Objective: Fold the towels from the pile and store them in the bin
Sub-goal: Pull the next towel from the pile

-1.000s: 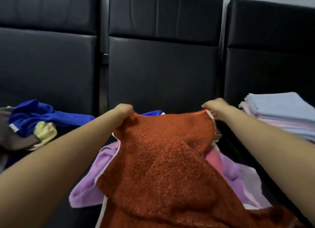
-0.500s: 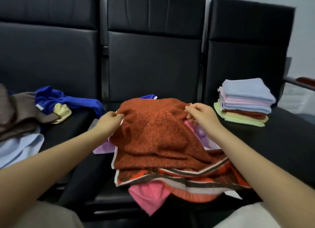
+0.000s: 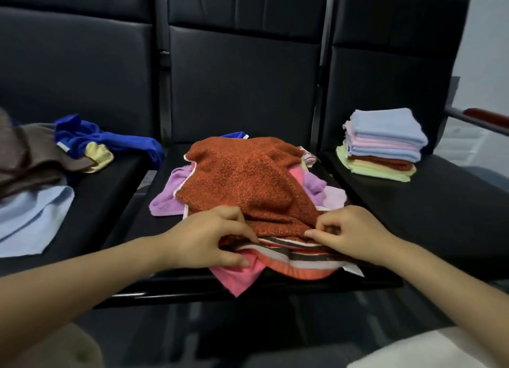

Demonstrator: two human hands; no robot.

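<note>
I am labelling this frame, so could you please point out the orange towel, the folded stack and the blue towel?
orange towel [image 3: 245, 180]: head view, middle of its top face.
folded stack [image 3: 385, 125]: head view, top light-blue towel.
blue towel [image 3: 82, 136]: head view, crumpled middle.

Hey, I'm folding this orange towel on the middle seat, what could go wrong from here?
1. The orange towel lies bunched over the purple towel and pink towel, so the left hand and right hand, pinching its near edge, may drag those along.
2. The pink towel hangs over the seat's front edge and may slip off.
3. No bin is in view, so the folded stack may stay unstored.
</note>
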